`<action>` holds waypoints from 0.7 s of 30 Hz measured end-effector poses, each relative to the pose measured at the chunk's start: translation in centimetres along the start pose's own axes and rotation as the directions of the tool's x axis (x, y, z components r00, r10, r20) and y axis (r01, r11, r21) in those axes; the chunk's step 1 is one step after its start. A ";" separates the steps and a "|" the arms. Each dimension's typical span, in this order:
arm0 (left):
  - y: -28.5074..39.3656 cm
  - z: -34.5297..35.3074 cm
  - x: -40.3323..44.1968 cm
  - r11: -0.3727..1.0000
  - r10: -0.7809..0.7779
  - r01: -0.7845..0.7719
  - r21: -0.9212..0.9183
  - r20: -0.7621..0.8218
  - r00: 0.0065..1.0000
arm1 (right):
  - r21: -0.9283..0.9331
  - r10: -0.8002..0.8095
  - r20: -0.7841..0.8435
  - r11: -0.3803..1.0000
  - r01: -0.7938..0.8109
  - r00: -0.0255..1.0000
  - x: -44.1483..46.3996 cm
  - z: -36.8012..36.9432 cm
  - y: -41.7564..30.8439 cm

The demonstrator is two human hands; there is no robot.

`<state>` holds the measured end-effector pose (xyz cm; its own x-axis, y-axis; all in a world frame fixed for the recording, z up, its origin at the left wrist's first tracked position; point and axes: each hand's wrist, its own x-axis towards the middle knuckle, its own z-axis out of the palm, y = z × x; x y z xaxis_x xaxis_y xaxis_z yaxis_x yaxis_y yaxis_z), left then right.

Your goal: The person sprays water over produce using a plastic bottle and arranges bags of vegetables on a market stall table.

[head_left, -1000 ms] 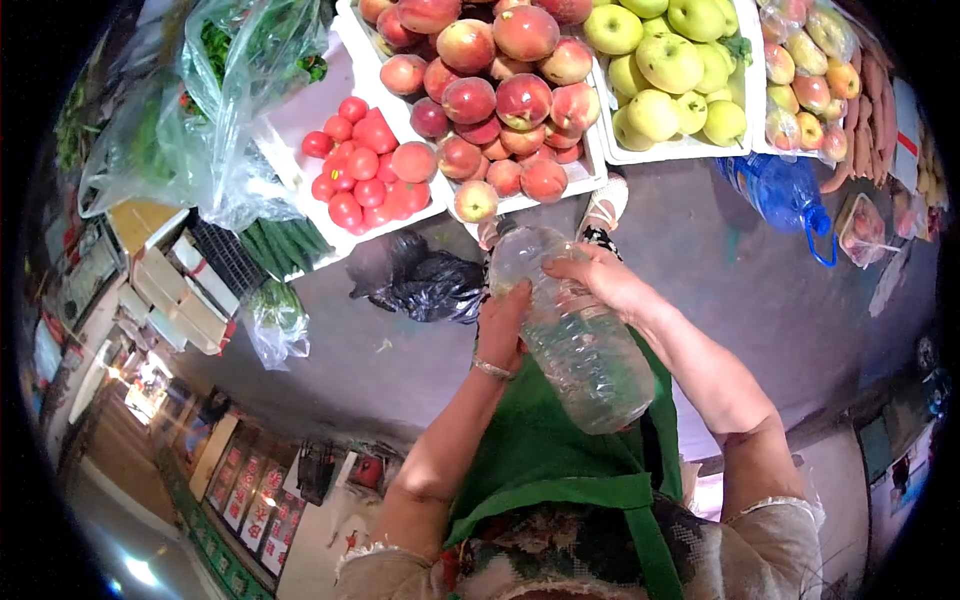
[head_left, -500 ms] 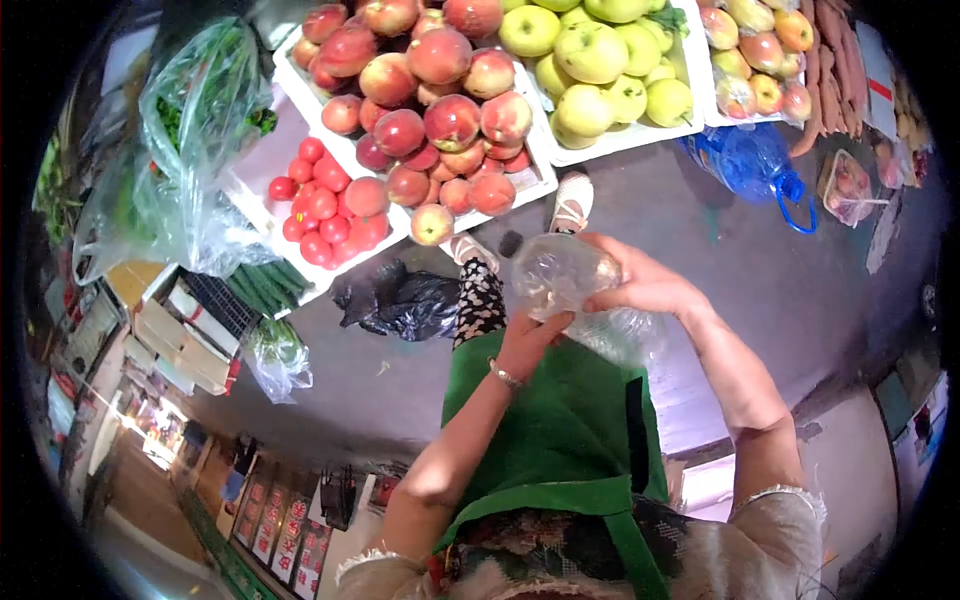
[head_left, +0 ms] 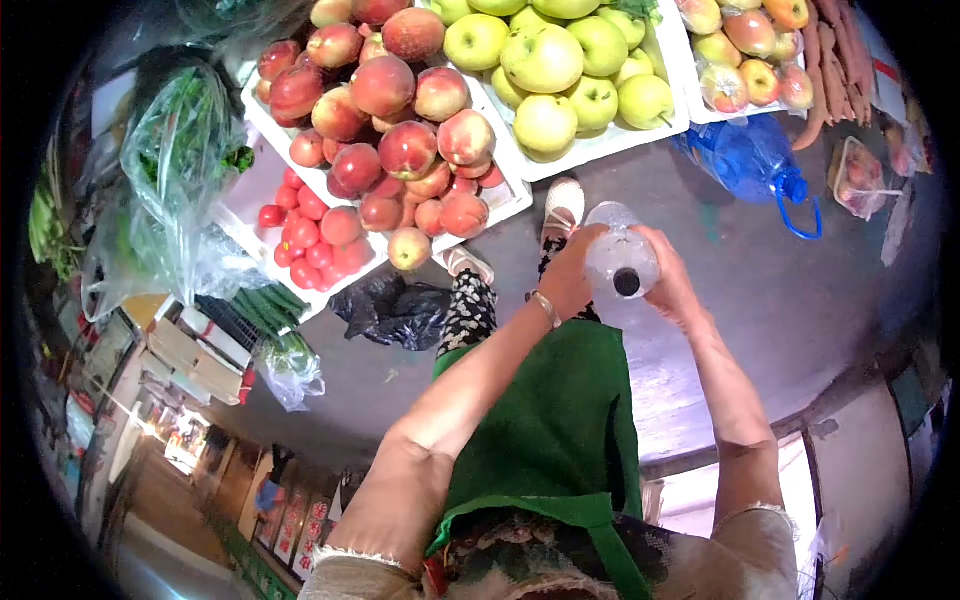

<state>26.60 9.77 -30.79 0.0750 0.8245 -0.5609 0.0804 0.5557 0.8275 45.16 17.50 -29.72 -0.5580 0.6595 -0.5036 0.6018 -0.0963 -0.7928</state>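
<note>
Between my two hands is a clear plastic bottle-like container [head_left: 612, 250], with a round black spot on its near end that could be a cap or an opening. My left hand [head_left: 568, 272] grips its left side, fingers partly hidden behind it. On the other side my right hand [head_left: 672, 282] is wrapped round it. Both hands are held in front of the green apron [head_left: 545, 400], above the floor. Beyond them stand a white crate of peaches [head_left: 385, 120] and a crate of green apples [head_left: 575, 75].
Red tomatoes [head_left: 310, 235] lie in a white tray at the left, near a black plastic bag [head_left: 395, 310] on the floor. A large blue water jug [head_left: 740, 160] lies at the right. Bagged greens [head_left: 180, 130] are at the far left, sweet potatoes [head_left: 840, 70] at the upper right.
Both hands and the clear container have moved right. The container has turned, so its end with the round black spot now faces me. The view has shifted slightly.
</note>
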 end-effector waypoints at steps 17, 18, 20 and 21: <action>-9.2 2.6 8.7 0.903 -0.088 0.020 0.430 0.140 0.986 | -0.159 0.088 -0.161 0.981 -0.114 0.983 8.5 7.5 11.7; -9.6 1.9 8.7 0.910 -0.098 0.018 0.415 0.173 0.980 | -0.174 0.128 -0.158 0.972 -0.155 0.979 8.7 8.1 11.3; -9.9 0.4 8.5 0.967 -0.128 0.075 0.242 0.211 0.969 | -0.195 0.149 -0.187 0.963 -0.185 0.971 9.1 9.2 10.9; -9.9 0.0 8.8 0.983 -0.125 0.091 0.157 0.222 0.967 | -0.241 0.118 -0.205 0.956 -0.167 0.972 9.5 9.3 10.8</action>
<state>26.43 11.51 -43.94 0.2834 0.7037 -0.6515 0.2417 0.6051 0.7586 41.05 15.76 -46.30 -0.3539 0.7822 -0.5128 0.8066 -0.0223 -0.5907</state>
